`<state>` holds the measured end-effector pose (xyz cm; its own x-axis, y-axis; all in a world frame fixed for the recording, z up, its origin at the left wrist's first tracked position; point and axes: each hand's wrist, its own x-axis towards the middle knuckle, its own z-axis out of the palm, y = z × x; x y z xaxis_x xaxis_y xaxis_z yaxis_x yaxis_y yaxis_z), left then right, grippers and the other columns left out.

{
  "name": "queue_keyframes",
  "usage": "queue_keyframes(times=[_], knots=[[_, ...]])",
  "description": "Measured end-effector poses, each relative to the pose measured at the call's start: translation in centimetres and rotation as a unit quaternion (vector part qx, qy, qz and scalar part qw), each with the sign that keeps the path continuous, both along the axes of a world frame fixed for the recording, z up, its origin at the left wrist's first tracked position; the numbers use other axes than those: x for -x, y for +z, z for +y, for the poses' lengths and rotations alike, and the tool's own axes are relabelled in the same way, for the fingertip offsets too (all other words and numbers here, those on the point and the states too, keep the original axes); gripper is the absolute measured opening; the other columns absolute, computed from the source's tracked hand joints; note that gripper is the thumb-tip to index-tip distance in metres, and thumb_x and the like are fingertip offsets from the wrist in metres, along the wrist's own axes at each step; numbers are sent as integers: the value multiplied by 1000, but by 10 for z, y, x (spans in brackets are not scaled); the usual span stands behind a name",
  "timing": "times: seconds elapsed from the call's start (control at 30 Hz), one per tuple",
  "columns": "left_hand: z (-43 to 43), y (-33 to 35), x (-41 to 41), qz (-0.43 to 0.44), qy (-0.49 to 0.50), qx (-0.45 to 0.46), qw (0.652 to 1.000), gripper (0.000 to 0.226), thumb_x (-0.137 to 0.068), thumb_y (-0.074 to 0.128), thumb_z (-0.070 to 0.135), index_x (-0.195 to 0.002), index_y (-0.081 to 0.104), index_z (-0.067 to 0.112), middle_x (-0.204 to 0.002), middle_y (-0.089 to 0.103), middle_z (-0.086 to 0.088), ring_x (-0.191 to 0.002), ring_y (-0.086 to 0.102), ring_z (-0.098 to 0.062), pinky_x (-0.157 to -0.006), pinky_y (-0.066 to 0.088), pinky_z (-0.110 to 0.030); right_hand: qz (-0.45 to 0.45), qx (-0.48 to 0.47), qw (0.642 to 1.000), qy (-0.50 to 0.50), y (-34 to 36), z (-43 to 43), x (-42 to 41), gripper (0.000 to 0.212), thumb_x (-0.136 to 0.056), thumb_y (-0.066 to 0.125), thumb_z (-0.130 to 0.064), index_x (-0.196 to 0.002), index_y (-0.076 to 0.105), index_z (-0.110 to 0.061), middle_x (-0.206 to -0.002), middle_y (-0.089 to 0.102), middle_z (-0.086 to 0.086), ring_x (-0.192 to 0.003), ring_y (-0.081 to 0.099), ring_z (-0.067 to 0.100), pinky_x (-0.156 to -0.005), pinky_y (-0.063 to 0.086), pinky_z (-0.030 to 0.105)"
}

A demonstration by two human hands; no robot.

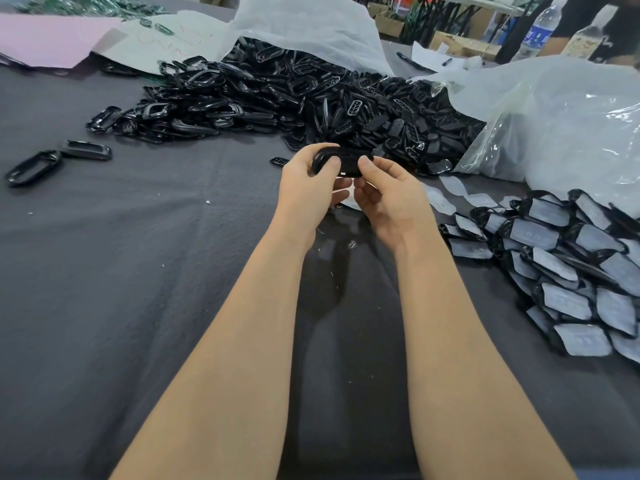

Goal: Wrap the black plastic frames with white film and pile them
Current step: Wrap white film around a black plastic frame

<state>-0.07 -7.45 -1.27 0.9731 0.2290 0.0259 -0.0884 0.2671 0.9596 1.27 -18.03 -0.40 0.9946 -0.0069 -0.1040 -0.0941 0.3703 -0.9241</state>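
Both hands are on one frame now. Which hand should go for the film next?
Right, probably. The right hand is nearer the film strip, which lies just to its right; the left hand can hold the frame alone.

The desk is covered in dark grey cloth. Beyond the fingers a big heap of black frames spills from a white bag. Well to their left lie two loose frames, apart from the heap. Just right of the fingers a strip of white film runs toward a pile of wrapped frames, with a clear plastic bag beyond it. Far beyond, to the left, lies a pink sheet.
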Motion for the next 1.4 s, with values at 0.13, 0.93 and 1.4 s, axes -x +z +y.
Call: queue_keyframes(times=[0.13, 0.93, 1.4], knots=[[2, 2, 0, 6, -44, 52, 998, 16, -100, 47, 10, -106, 60, 17, -87, 59, 2, -67, 64, -6, -66, 53, -20, 14, -35, 999, 7, 2, 0, 2, 14, -91, 61, -7, -80, 55, -12, -64, 55, -3, -57, 51, 6, -60, 49, 16], [16, 0, -6, 15, 174, 58, 983, 16, -99, 48, 7, -87, 51, 17, -79, 62, 0, -58, 65, -2, -58, 51, -15, -110, 453, 870, -161, 0, -6, 6, 18, -89, 52, -9, -99, 65, -14, -96, 67, 1, -91, 61, 17, -79, 44, 22], [2, -1, -2, 43, 159, 103, 981, 15, -98, 47, 8, -86, 51, 16, -77, 61, -1, -58, 61, -3, -57, 52, -17, -47, 707, 703, -59, -14, 11, 6, 42, -95, 45, -41, -135, 49, -30, -136, 46, 9, -127, 37, 32, -101, 29, 43]])
